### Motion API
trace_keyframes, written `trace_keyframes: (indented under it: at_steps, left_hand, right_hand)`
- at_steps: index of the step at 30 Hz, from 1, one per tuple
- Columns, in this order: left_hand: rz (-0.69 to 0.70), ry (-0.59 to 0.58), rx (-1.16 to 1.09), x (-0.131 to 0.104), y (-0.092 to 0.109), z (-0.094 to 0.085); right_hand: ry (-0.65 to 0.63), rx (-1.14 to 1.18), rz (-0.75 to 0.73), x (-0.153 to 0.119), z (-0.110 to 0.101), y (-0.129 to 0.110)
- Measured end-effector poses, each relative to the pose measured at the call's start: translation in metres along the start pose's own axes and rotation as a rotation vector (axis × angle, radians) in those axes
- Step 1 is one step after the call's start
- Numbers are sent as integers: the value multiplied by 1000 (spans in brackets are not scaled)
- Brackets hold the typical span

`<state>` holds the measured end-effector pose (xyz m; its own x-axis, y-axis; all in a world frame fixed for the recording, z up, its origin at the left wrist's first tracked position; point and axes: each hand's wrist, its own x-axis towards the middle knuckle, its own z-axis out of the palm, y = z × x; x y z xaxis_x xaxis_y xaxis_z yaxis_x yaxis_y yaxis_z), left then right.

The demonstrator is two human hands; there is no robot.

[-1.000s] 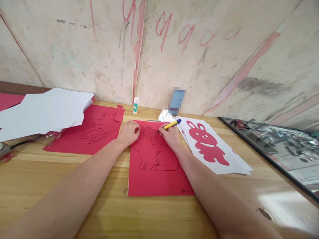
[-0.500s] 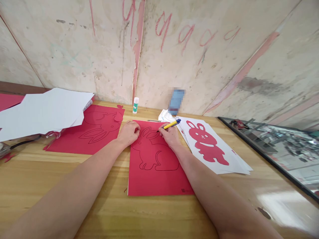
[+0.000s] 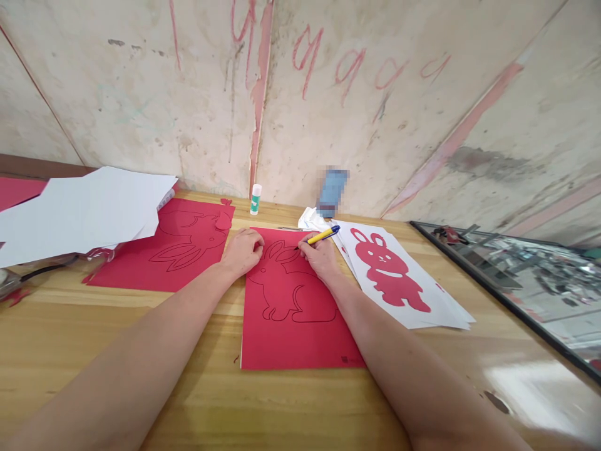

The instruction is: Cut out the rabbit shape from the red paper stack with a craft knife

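A sheet of red paper (image 3: 291,341) lies on the wooden table in front of me, with the black outline of a sitting rabbit on it. In my right hand (image 3: 320,257) is a yellow pen with a blue end (image 3: 323,235), gripped near its tip. The tip is at the rabbit's ear, near the sheet's upper part. My left hand (image 3: 244,252), its fingers curled together, presses on the upper left corner of the same sheet. To its left is another red sheet (image 3: 126,269) with a rabbit outline, partly under white papers (image 3: 84,213).
At the back stand a glue stick (image 3: 255,200) and a blurred blue phone-like object (image 3: 333,193) against the wall. A crumpled white tissue (image 3: 312,218) lies near it. White sheets (image 3: 417,266) with a red paper rabbit (image 3: 392,269) are on the right, beside the black-framed edge (image 3: 507,300).
Both hands stay nearly in place. The pen's rear end has tilted very slightly; the papers have not moved.
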<state>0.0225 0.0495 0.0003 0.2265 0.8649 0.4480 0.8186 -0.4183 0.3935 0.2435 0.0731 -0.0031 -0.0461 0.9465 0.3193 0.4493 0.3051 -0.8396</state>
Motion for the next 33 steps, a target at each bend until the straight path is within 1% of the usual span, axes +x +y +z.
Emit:
trace_keyframes:
  at_steps: [4, 9, 15, 23, 33]
  left_hand:
    - [-6, -4, 2, 0, 0, 0]
    - [-7, -6, 3, 0, 1, 0]
    - [-5, -5, 4, 0, 0, 0]
    - [-6, -9, 3, -1, 2, -2]
    - [-13, -16, 8, -1, 4, -3]
  right_hand:
    - [-7, 62, 8, -1, 1, -1]
    - [-23, 60, 3, -1, 1, -4]
    - [-6, 39, 11, -1, 1, -3]
    - [-30, 56, -14, -2, 1, -3]
    - [-47, 89, -10, -2, 2, -3]
